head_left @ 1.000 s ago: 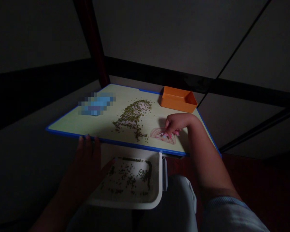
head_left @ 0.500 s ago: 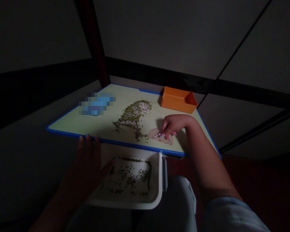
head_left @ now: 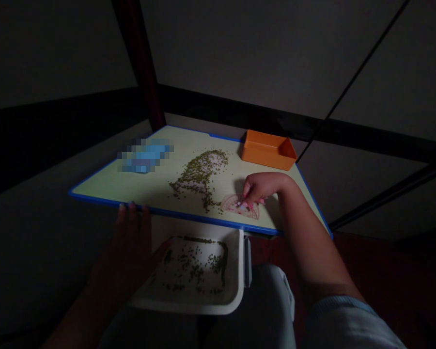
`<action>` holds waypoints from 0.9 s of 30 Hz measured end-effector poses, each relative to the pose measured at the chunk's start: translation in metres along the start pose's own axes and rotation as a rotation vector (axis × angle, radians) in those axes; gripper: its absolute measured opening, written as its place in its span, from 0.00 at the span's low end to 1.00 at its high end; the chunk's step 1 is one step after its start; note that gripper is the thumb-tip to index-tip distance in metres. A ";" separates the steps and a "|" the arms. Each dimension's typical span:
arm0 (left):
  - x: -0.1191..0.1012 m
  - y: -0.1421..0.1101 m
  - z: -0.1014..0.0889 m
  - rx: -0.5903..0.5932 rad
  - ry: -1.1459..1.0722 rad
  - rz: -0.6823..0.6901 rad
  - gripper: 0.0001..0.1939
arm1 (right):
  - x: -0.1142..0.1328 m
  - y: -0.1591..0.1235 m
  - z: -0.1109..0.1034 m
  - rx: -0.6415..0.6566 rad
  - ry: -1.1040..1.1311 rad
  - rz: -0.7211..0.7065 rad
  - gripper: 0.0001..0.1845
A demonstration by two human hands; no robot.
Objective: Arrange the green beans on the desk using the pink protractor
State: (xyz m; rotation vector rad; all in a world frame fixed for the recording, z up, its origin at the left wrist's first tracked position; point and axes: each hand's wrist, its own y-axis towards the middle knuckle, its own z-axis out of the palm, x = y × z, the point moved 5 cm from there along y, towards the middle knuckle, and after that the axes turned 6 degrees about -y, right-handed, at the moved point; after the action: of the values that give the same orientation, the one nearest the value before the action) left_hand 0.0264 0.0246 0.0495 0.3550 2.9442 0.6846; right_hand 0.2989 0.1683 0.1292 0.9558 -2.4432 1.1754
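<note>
My right hand (head_left: 258, 188) is closed in a pinch at the upper right part of a pink, clear protractor (head_left: 236, 206) on a pale board (head_left: 105, 182) with a blue edge. Small green beans (head_left: 198, 172) are scattered in a patch just left of the protractor. My left hand (head_left: 125, 252), in shadow, stretches its fingers up to the board's front edge. Its thumb reaches over the left side of a white plastic container (head_left: 234, 303), whose left rim it hides. More green beans (head_left: 196, 269) are spread over the container's bottom.
An orange open box (head_left: 263, 157) stands at the board's back right corner. At the back left lies a blurred blue item (head_left: 145, 157). Pale wall panels (head_left: 240, 53) rise behind the board. My knee (head_left: 272, 300) is beside the container.
</note>
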 end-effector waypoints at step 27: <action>-0.003 0.000 -0.004 -0.032 0.016 0.021 0.47 | 0.008 0.002 0.006 0.067 0.009 -0.050 0.13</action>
State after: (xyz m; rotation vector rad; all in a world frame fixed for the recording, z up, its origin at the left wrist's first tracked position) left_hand 0.0287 0.0223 0.0536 0.3801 2.9447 0.7395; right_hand 0.2918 0.1611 0.1280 1.0214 -2.3728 1.2485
